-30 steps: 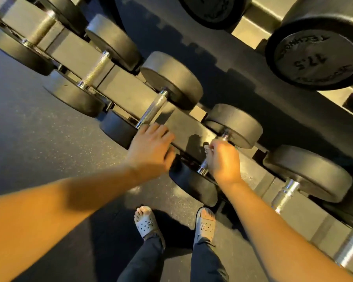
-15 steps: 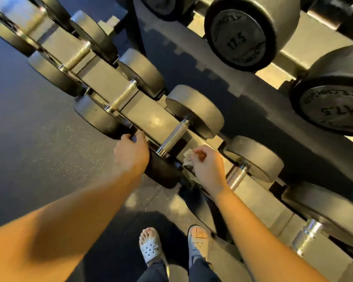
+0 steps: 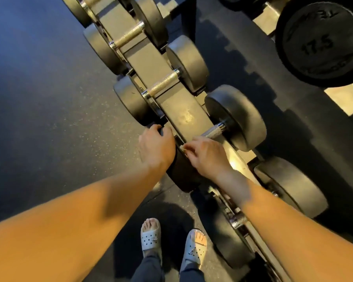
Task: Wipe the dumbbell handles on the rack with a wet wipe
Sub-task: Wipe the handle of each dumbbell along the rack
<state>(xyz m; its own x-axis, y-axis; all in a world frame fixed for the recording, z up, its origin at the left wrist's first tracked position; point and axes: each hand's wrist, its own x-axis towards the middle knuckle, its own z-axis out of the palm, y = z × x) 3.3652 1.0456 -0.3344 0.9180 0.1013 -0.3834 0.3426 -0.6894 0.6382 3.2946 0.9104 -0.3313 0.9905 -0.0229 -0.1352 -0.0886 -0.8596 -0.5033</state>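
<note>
Left hand (image 3: 156,148) grips the near head (image 3: 181,176) of a dumbbell, fingers curled over its top edge. Right hand (image 3: 207,154), just beside it, pinches the wipe (image 3: 183,148); only a pale scrap shows at the fingertips. The wipe is at the near end of the handle (image 3: 213,131); contact with the steel unclear. Handle runs away from the right hand to the far head (image 3: 236,117). Rack (image 3: 151,64) extends beyond both hands.

Five dumbbells (image 3: 235,117) lie in the lower row of the rack (image 3: 149,64); one 17.5 dumbbell (image 3: 318,41) sits above. I count two hands, left hand (image 3: 156,148) and right hand (image 3: 207,153), one wet wipe (image 3: 182,147) and two sandals (image 3: 151,237).
</note>
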